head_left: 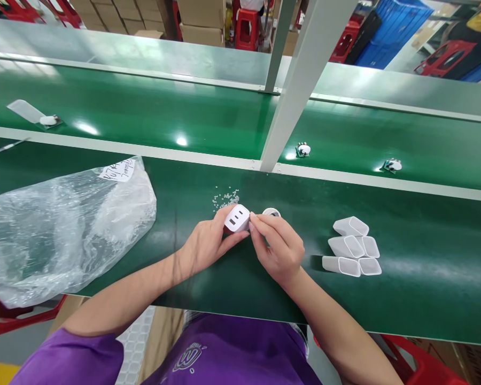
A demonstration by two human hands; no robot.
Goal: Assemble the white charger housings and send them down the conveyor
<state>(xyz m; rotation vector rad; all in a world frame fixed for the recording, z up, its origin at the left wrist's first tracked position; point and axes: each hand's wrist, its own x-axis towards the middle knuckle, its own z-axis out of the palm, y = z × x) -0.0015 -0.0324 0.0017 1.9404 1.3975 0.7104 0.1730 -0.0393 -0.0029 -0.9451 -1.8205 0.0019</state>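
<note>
A white charger with several port slots [237, 218] is held between the thumb and fingers of my left hand [206, 240], its slotted end facing up. My right hand [278, 246] is pinched at the charger's right edge; whatever lies between its fingertips is too small or hidden to make out. Just beyond my left fingers, many tiny clear pieces [225, 198] lie scattered on the green table [184, 198]. Partly hidden behind my right hand is a round white object [271, 212].
Several hollow white housings [345, 247] lie on the right of the table. A large clear plastic bag [72, 230] covers the left side. A pale metal post [291, 91] rises behind my hands. Small circuit boards [303, 149] sit on the green belt [156, 117] beyond the rail.
</note>
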